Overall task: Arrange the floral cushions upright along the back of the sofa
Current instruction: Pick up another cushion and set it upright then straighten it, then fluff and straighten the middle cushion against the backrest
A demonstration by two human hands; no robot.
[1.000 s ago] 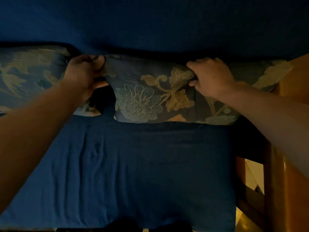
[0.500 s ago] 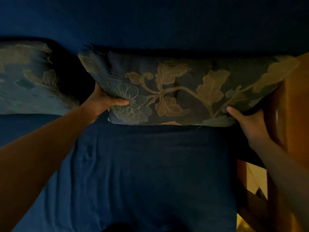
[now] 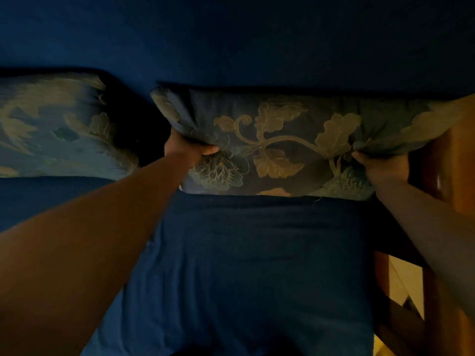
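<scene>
Two floral cushions lean upright against the dark blue sofa back. The left cushion runs off the left edge of view, its base on the blue seat. A dark gap separates it from the right cushion, whose far end presses against the wooden armrest. The seat in front lies open. The left hand is closed on the right cushion's left side, thumb pinching fabric. The right hand is closed on its lower right side, bunching the cloth. Half a second ago both hands sat lower, near the bottom corners, with looser holds; the fabric now puckers under the fingers. Two cushions, two hands, one armrest.
</scene>
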